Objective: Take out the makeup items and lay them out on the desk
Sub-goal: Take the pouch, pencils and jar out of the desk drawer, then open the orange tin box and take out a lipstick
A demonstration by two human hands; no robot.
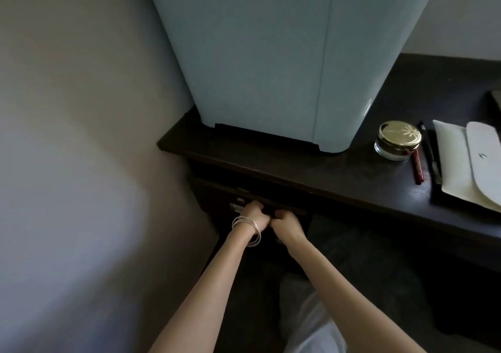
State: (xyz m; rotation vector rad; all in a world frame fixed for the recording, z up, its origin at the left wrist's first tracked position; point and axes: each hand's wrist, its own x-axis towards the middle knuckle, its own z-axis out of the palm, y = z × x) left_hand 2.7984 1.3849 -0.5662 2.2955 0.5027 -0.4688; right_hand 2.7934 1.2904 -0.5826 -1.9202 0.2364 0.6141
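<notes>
Both my hands reach down to a dark drawer (217,190) under the left end of the dark desk (325,179). My left hand (253,213), with thin bangles on the wrist, curls its fingers over the drawer's front edge. My right hand (286,224) grips the same edge right beside it. Small pale items (237,207) show dimly inside the drawer, too dark to identify. On the desk to the right stand a glass jar with a gold lid (397,141), a red pencil (418,167), a black pencil (429,155) and a white pouch (477,168).
A large pale blue appliance (271,54) stands on the desk's left end above the drawer. A grey wall (81,136) closes in the left side. The white pouch lies on a dark mat (436,190). My knees and dark floor are below.
</notes>
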